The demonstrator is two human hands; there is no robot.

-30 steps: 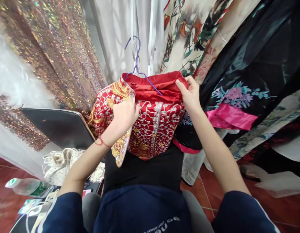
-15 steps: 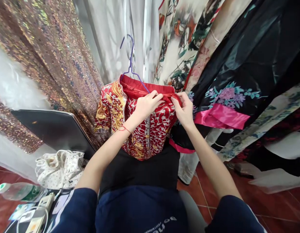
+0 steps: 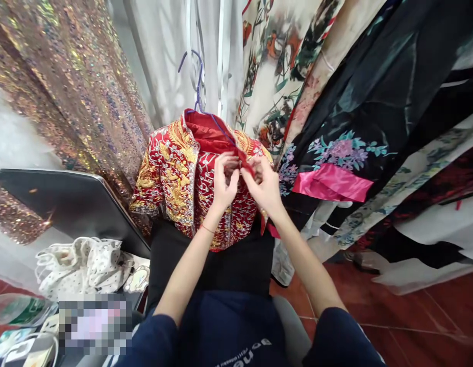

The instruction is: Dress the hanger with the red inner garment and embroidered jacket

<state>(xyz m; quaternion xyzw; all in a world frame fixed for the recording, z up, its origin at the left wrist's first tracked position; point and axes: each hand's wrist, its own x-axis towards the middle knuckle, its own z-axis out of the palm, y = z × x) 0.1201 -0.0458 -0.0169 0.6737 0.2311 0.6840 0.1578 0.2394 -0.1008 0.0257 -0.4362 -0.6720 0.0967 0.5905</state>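
A short-sleeved red jacket (image 3: 178,168), embroidered in gold and silver, hangs on a purple wire hanger (image 3: 200,84) in front of me. Its lower edge rests against my black-clad lap, and the red lining shows at the neck. Both hands meet at the jacket's right front edge, just below the collar. My left hand (image 3: 225,183) is closed, its fingertips pinching the red cloth. Close beside it, my right hand (image 3: 265,186) pinches the same edge between thumb and fingers. The fingers hide the exact spot they grip.
Sequined fabric (image 3: 71,76) hangs at the left, above a dark flat panel (image 3: 68,204). A dotted white cloth pouch (image 3: 85,265) and a plastic bottle (image 3: 22,309) lie lower left. Floral garments and a black dress with a pink sash (image 3: 333,183) crowd the right, over red floor tiles (image 3: 374,311).
Both hands have shifted left and slightly down and come together on the jacket's edge. The right front has swung open, showing its gold embroidery. The view has turned slightly right.
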